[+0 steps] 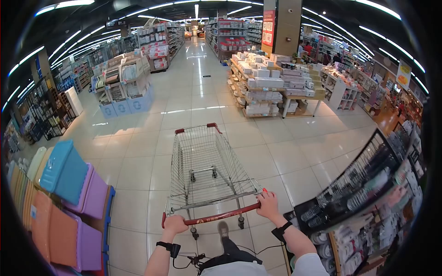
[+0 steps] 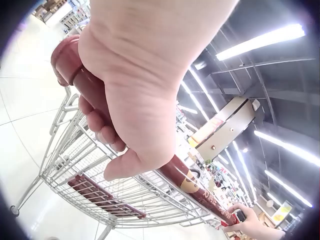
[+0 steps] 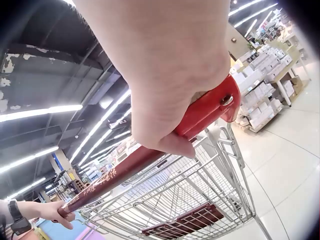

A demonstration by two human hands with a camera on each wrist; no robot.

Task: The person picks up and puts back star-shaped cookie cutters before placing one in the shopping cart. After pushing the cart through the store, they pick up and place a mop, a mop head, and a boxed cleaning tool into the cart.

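Note:
A wire shopping cart (image 1: pixel 207 161) with nothing visible in its basket stands in front of the person. Its dark red handle bar (image 1: pixel 225 215) runs across between both hands. The left hand (image 1: pixel 175 224) grips the bar's left end; in the left wrist view the fingers (image 2: pixel 97 122) curl round the handle (image 2: pixel 175 172). At the right end the right hand (image 1: pixel 268 204) holds the bar beside the bright red end piece (image 3: pixel 212 107), its thumb wrapped underneath in the right wrist view. The right hand's other fingers are mostly hidden there.
Stacked plastic bins (image 1: pixel 64 170) on a blue pallet stand close on the left. A black wire rack (image 1: pixel 345 184) with goods is near on the right. Ahead, a tiled aisle (image 1: pixel 195 87) runs between a box display (image 1: pixel 124 83) and tables of white boxes (image 1: pixel 267 85).

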